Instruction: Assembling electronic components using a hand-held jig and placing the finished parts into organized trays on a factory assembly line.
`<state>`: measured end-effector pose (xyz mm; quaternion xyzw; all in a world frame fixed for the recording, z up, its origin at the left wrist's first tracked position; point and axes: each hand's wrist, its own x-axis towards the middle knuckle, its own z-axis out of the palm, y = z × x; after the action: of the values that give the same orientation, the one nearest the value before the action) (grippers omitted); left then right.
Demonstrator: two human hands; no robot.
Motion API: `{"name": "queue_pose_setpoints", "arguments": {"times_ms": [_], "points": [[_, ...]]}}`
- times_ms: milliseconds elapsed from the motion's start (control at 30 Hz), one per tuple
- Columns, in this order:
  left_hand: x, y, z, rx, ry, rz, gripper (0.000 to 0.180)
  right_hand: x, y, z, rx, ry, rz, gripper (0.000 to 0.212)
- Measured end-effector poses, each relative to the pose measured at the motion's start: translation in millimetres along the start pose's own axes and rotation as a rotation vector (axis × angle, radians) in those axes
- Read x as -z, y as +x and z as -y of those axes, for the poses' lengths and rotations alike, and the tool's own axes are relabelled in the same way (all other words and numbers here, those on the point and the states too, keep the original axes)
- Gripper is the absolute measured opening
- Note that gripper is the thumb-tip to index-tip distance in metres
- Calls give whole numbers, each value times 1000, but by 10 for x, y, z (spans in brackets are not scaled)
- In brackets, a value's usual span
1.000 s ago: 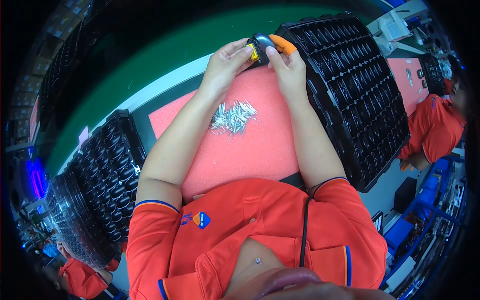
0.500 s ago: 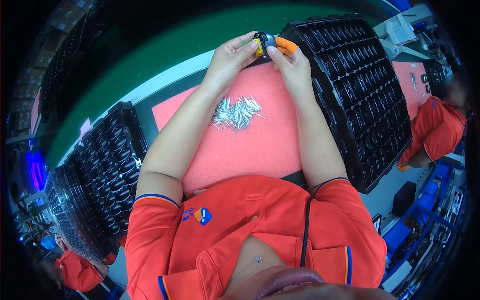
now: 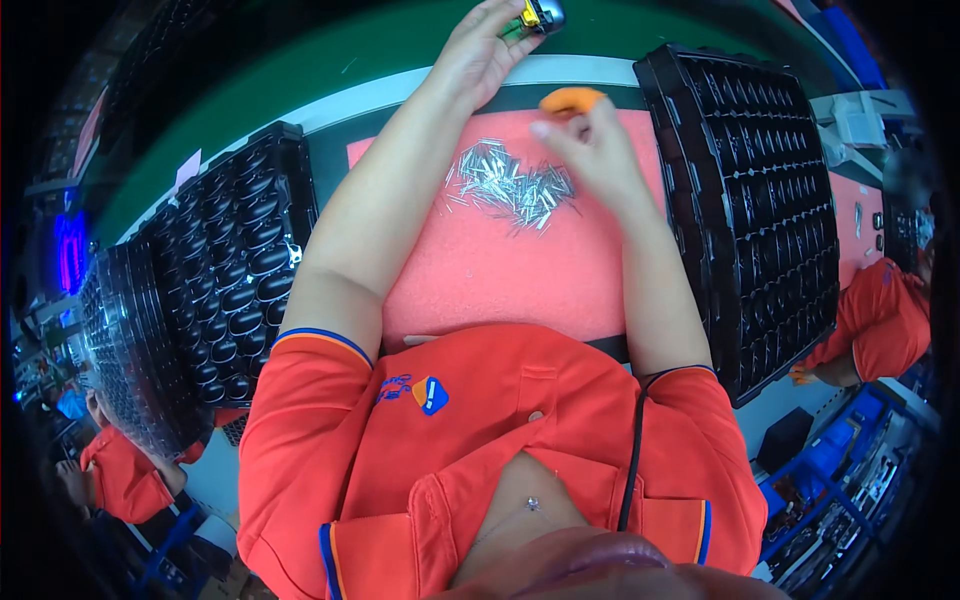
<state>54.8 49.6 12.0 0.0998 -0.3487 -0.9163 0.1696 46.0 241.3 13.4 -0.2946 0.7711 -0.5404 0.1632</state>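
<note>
Both hands busy above the pink pad

Nearest you, the loose heap of small silver metal pins (image 3: 510,185) lies on the pink foam pad (image 3: 500,280) covering the worktop. At one o'clock, your right hand (image 3: 590,145) pinches a small orange soft-looking piece (image 3: 570,99) between its fingertips. Farthest, at twelve o'clock, your left hand (image 3: 478,55) grips a small black-and-yellow part (image 3: 538,14); it looks light, rigid and smooth, so hold its sides firmly.
</note>
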Motion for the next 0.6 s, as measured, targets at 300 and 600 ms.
{"name": "queue_pose_setpoints", "arguments": {"times_ms": [300, 600], "points": [[289, 219, -25, 48, -381, 83, 12, -34, -69, 231, 281, -472, 272, 33], [140, 151, 99, 72, -596, 64, 33, 104, -103, 51, 182, -288, 447, 15]]}}
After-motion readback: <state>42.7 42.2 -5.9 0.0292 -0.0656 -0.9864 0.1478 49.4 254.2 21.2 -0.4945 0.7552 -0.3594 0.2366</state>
